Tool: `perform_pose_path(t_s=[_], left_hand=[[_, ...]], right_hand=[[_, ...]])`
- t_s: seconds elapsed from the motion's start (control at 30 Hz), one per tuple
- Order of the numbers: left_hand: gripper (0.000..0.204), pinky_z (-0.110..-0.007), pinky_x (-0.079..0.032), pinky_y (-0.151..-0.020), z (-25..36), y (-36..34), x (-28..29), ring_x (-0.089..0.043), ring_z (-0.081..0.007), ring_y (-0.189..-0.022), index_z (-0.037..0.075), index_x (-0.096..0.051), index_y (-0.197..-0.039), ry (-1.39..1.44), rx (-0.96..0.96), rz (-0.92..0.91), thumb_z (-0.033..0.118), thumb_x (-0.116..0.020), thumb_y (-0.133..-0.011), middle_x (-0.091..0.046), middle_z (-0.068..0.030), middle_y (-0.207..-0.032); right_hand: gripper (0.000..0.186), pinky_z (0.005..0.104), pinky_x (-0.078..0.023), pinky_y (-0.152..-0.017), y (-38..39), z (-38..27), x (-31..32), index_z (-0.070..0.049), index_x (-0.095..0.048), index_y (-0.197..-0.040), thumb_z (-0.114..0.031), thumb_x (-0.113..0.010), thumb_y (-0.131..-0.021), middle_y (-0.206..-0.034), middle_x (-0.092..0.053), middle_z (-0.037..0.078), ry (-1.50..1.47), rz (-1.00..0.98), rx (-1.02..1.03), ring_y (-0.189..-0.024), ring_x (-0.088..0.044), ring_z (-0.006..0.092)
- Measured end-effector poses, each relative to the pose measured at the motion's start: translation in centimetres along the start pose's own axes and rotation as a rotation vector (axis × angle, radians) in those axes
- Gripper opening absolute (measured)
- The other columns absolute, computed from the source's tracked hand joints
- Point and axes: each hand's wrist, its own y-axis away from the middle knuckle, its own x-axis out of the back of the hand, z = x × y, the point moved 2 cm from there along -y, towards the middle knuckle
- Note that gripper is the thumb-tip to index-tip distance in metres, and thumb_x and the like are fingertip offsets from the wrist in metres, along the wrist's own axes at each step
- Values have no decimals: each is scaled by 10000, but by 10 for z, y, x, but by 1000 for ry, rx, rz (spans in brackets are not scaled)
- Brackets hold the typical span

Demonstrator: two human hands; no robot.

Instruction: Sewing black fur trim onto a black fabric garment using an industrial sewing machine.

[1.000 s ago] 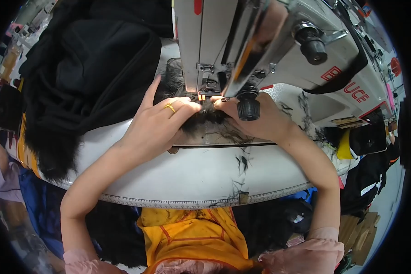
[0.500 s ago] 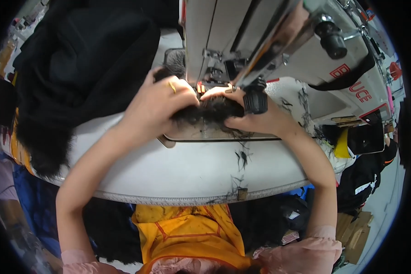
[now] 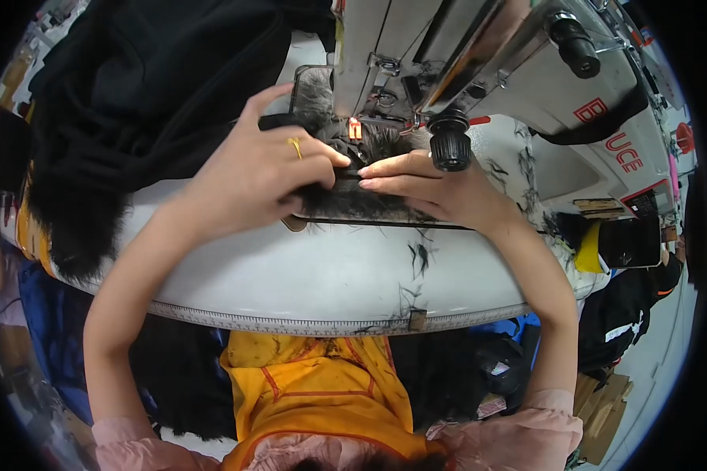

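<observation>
Black furry fabric point(image 3: 322, 202) lies on the sewing machine bed, its pile showing below the fingers and around the presser foot. My left hand point(image 3: 263, 173), a yellow ring on one finger, is bent over this piece with one finger raised and its other fingertips closed on a dark edge. From the right, my right hand point(image 3: 440, 184) pinches the same edge, its straight fingers pressed together. The fingertips of both hands almost meet just in front of the red-lit presser foot point(image 3: 355, 129). Parts of the fabric under my palms are hidden.
The white sewing machine point(image 3: 542, 157) stands ahead, a black knob point(image 3: 451, 145) close to my right hand. Large black cloth with furry trim point(image 3: 165, 94) is heaped at the left. Loose black fibres point(image 3: 419, 257) litter the white table, which has a ruler strip point(image 3: 291, 323) along its near edge.
My hands have shifted back slightly from the presser foot, uncovering it. The fabric now lies flatter, and one left finger has lifted. The right fingers have straightened.
</observation>
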Motion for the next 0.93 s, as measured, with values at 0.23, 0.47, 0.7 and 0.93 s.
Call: perform_pose_path(t_s=[0.23,0.47,0.7,0.93], left_hand=[[71,-569,-272,-1145,13,6,-17,-662,-124,-980,108,-527,-825,-392,-196,110,135,-591,-809,-676,-13,-1027],[71,-549,-301,-1139,-17,-4,-11,-644,-136,-1032,107,-551,-885,-397,-218,79,145,-581,-833,-674,-30,-1066],[119,-508,-368,-1092,3,6,-16,-590,-80,-876,108,-597,-854,-326,-262,162,134,-656,-754,-612,57,-908],[348,-452,-295,-1016,1,2,-11,-570,-85,-945,188,-682,-1035,-33,38,-33,83,-692,-703,-632,79,-1058]], right_hand=[[448,271,-491,-601,-5,-28,7,-166,-652,-1158,-231,-716,-719,-941,-664,-8,524,-111,39,-665,-612,148],[385,281,-488,-616,-9,-16,3,-174,-623,-1147,-162,-643,-762,-838,-588,-31,572,-49,-30,-737,-597,122],[447,221,-527,-614,6,-15,0,-242,-641,-1209,-74,-641,-795,-1227,-620,-87,674,-13,131,-760,-613,60],[478,244,-448,-461,8,10,-6,-218,-628,-1247,-145,-629,-775,-976,-657,-28,215,-65,109,-544,-523,98]])
